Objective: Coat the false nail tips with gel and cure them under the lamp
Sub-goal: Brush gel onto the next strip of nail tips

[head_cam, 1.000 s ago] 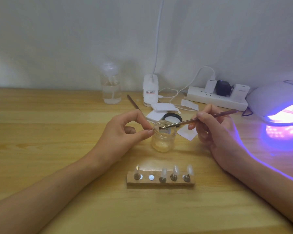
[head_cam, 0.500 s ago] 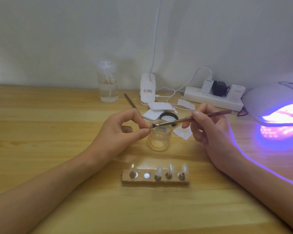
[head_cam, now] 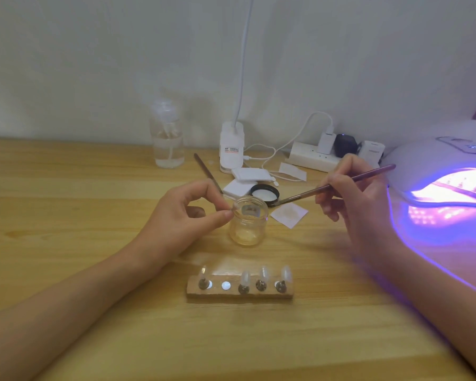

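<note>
My left hand (head_cam: pixel 187 218) pinches a small clear nail tip (head_cam: pixel 234 213) between thumb and forefinger, right at the rim of an open glass gel jar (head_cam: pixel 249 225). My right hand (head_cam: pixel 360 207) holds a thin brown brush (head_cam: pixel 338 183) like a pen, its bristle end just right of the jar's mouth. In front of the jar lies a wooden holder (head_cam: pixel 239 292) with several clear nail tips standing on pegs and one bare peg spot. The curing lamp (head_cam: pixel 445 174) glows purple at the right edge.
Behind the jar lie its black lid (head_cam: pixel 264 193), white pads (head_cam: pixel 248 177), a second brush (head_cam: pixel 208 173) and a paper wipe (head_cam: pixel 289 214). A clear spray bottle (head_cam: pixel 167 138), a white desk-lamp base (head_cam: pixel 231 147) and a power strip (head_cam: pixel 322 155) with plugs stand along the wall.
My right hand has drawn the brush to the right, so its tip has left the nail tip and now sits beyond the jar's right rim. My left hand stays put.
</note>
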The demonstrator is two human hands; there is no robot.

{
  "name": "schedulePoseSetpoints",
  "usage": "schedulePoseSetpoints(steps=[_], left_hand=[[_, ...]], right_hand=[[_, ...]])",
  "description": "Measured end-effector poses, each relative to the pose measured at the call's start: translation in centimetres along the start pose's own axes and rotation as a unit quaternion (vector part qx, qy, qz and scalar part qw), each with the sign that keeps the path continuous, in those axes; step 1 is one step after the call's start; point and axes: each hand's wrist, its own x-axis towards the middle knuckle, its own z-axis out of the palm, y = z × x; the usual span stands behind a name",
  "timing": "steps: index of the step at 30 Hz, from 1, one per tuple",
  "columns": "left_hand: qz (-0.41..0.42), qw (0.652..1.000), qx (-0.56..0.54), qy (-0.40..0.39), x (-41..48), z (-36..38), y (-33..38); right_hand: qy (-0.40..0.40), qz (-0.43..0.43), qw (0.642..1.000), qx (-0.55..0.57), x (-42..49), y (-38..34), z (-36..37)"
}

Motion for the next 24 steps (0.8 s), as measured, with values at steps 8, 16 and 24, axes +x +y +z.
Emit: schedulePoseSetpoints(steps=[8, 16, 24], left_hand=[[0.001, 1.0, 0.004, -0.003, 0.0, 0.0, -0.1], [0.007, 1.0, 0.014, -0.009, -0.2, 0.1, 0.5], [-0.007, 1.0, -0.013, -0.004, -0.2, -1.5, 3.5]], right_hand=[[-0.241, -0.053, 0.967, -0.055, 0.7, -1.3, -1.0], [-0.257, -0.029, 0.966, -0.02, 1.9, -2.0, -2.5], [-0.153, 0.09, 0.975, 0.133, 1.0, 0.2, -0.6]])
